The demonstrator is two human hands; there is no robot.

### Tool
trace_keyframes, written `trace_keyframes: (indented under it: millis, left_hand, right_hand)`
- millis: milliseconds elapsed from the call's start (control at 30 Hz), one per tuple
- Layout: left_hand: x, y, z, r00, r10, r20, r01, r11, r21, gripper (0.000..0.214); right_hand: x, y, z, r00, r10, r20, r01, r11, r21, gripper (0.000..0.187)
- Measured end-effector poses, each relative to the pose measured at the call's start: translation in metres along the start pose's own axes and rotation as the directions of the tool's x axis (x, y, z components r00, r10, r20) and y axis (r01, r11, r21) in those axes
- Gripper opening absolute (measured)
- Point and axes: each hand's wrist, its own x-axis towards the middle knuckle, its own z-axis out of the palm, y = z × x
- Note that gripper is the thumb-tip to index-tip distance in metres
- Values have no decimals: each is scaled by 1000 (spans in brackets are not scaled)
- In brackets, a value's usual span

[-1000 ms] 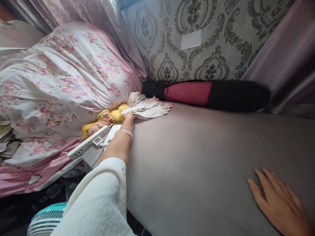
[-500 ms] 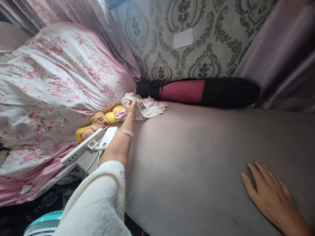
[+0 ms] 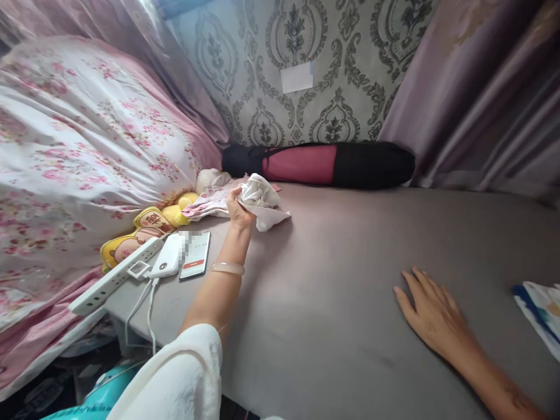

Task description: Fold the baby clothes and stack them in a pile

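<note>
Head view: left hand closed on the near-left side of a bunched white cloth, fingers partly hidden by fabric. Cloth is at the far left part of the grey surface; can't tell if its underside touches. Pale bangle on that forearm, white sleeve further up. Right hand palm down on the grey surface, fingers slightly spread, thumb out, gripping nothing, well apart from the cloth.

Pink-and-white cloth lies just left of the left hand. White rounded item behind it, can't tell what. Yellow plush next, against the floral cover. Phone flat, screen lit, left of the forearm; white device beside it, cable at its near end. Power strip with square adapter left of that.

Further out: long black-and-red bag along the wall, white card above it. White-and-blue cloth at right edge, cut off. Teal item bottom left, also cut off.
</note>
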Motion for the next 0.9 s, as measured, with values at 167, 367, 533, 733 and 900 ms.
trace_keyframes:
  millis: [167,367,533,733,900]
  left_hand:
    - [-45,-20,23,969,-120,216,170,959,-227,19]
    - [-94,-41,51,933,-232,276,291,936,-197,20]
    - [-130,-47,69,913,-275,300,303,952,-49,25]
    - [-150,-28,71,801,-353,483,414,910,-22,17]
    - [-145,-16,55,800,-263,539,274,960,62,22]
  right_hand:
    - [17,-10,-21,998,16,66,-21,996,85,54]
    - [58,-58,-42,998,-19,66,-19,849,528,38]
    - [84,-99,-46,990,21,-140,96,625,775,44]
    - [101,-93,-56,977,139,-159,88,418,904,32]
    - [106,-65,-93,932,292,-216,87,398,913,29]
